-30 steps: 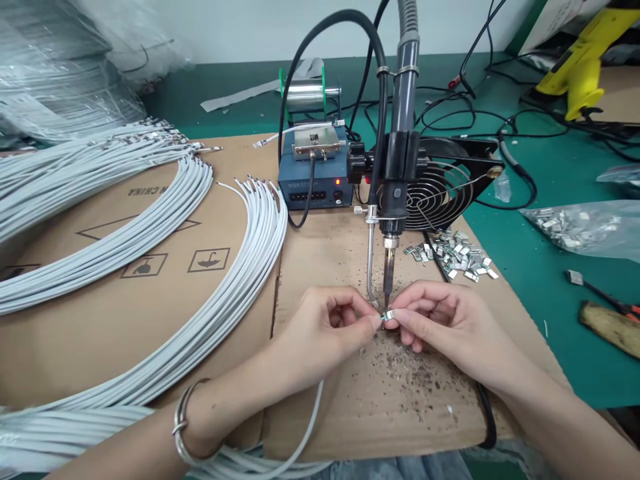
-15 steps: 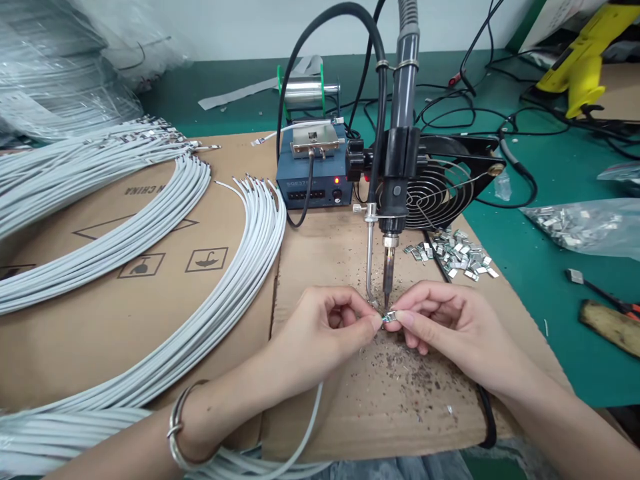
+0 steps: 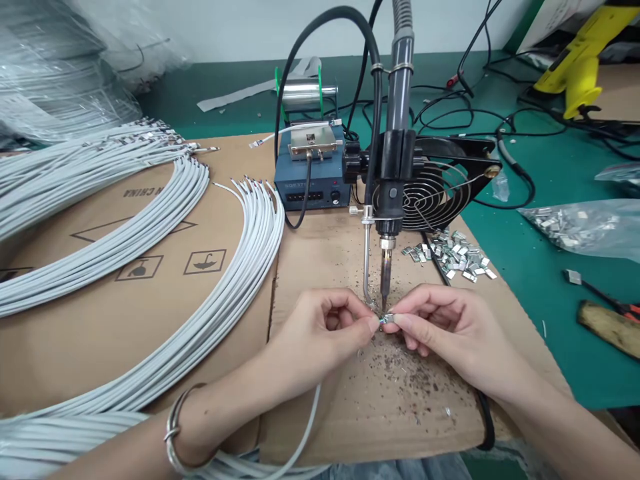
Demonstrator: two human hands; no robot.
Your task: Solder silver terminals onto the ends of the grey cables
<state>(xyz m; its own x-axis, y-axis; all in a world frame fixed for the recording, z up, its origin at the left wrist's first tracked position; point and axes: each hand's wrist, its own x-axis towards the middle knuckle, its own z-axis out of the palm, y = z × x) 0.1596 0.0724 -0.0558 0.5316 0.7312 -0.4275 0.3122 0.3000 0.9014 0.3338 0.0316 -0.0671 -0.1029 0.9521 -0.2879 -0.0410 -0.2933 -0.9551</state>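
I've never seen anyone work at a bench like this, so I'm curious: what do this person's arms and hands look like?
Both the left hand and right hand are ungloved, with bare forearms. The left wrist wears a silvery, looped metal bracelet; none shows on the right.

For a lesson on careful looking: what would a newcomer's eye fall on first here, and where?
First, the dark soldering iron standing tip-down near the middle, right where the left hand pinches a white cable near its end and the right hand a small metal connector. Then the white cable bundles curving across the left, and the bright yellow tool at upper right.
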